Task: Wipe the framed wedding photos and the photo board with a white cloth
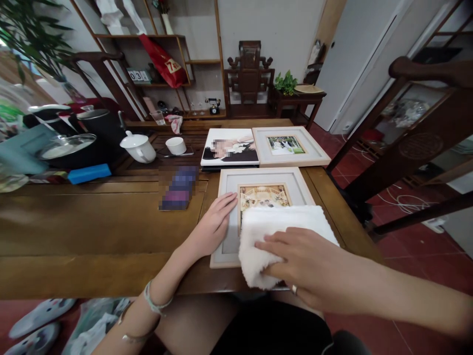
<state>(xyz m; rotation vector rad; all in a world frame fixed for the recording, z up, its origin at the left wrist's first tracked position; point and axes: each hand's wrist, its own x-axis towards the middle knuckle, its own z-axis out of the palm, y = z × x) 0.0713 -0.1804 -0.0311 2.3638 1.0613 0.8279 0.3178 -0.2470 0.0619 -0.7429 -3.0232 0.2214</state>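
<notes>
A light wooden picture frame (305, 190) with a wide pale mat lies flat near the table's front edge. My left hand (212, 224) rests on its left side with the fingers stretched out along the mat. Over the lower right of the frame spreads a fluffy white cloth (295, 217), hiding part of the photo. My right hand (301, 264), with a ring on one finger, presses down on the cloth, its fingers bent into the fabric.
Behind lie a second framed photo (314, 150) and a thick photo panel (231, 153). On the wooden table (92, 222) are a blurred-out purple-blue item (179, 190), a blue block (89, 173), a lidded white cup (138, 147), a white bowl (176, 145) and a pot (68, 150). A dark chair (417, 128) stands right.
</notes>
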